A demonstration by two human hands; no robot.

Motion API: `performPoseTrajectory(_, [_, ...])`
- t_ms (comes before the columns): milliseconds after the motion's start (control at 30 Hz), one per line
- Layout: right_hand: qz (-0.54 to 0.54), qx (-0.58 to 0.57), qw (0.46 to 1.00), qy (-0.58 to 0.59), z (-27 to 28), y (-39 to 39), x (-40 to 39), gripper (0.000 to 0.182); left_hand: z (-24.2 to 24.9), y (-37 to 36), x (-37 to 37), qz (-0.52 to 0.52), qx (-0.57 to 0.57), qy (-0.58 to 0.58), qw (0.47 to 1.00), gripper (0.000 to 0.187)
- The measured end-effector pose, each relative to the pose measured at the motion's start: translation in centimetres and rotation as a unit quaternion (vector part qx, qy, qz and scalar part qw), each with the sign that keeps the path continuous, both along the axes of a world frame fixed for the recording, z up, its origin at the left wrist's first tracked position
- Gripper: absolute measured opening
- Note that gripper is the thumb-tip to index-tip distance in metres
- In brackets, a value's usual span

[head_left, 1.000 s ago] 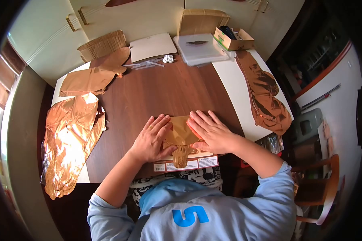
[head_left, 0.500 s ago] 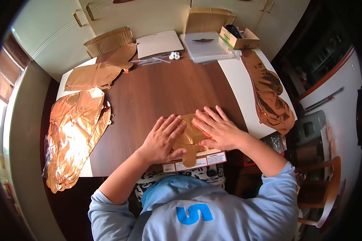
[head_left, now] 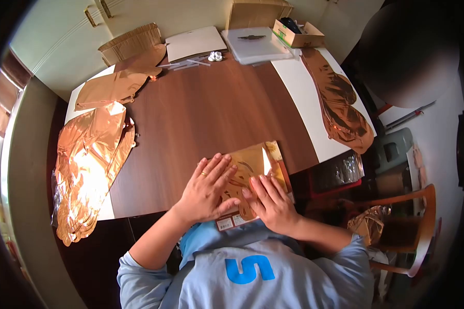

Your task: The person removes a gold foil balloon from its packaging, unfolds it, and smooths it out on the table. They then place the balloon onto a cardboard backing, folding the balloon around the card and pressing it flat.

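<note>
The folded foil (head_left: 252,167) lies on its card (head_left: 281,172) at the table's (head_left: 201,118) near edge, long axis running from the person up and right. The left hand (head_left: 207,188) and right hand (head_left: 270,201) press it flat, fingers spread. Crinkled copper balloons (head_left: 90,170) lie well to the left, another (head_left: 340,105) to the right.

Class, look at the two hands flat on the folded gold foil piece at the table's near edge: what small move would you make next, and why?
Probably slide the right hand outward along the folded foil piece while the left hand keeps it pinned. Both palms lie flat on it, its far part beyond the fingertips looks uncovered and shiny, and it sits at the near edge of the table, so smoothing away from the body seems safest.
</note>
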State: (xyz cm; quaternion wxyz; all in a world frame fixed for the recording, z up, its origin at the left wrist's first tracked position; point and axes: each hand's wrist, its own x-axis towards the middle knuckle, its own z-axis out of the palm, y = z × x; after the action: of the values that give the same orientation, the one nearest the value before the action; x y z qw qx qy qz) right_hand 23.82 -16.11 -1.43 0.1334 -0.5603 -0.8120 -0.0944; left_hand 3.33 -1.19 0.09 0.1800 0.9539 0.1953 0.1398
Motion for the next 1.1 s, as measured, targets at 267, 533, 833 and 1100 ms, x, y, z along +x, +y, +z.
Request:
performPoseTrajectory(267, [-0.124,0.011,0.84,0.529,5.5,1.2,1.8,0.025,2.6,3.6,-1.4,0.112,-0.347,-0.4,0.841,0.059])
performPoseTrajectory(533, [-0.086,-0.113,0.251,0.958,1.5,3.7,-1.6,0.045,5.6,3.5,4.2,0.218,-0.271,-0.133,0.928,0.057])
performPoseTrajectory(833, [-0.151,-0.51,0.39,0.752,0.1,-0.1,3.3,0.036,2.9,6.6,3.2,0.195,-0.246,-0.065,0.947,0.05])
performPoseTrajectory(1100, [-0.059,0.096,0.962,0.248,3.7,1.8,4.7,0.015,1.3,5.4,3.0,0.148,0.189,-0.053,0.969,0.047])
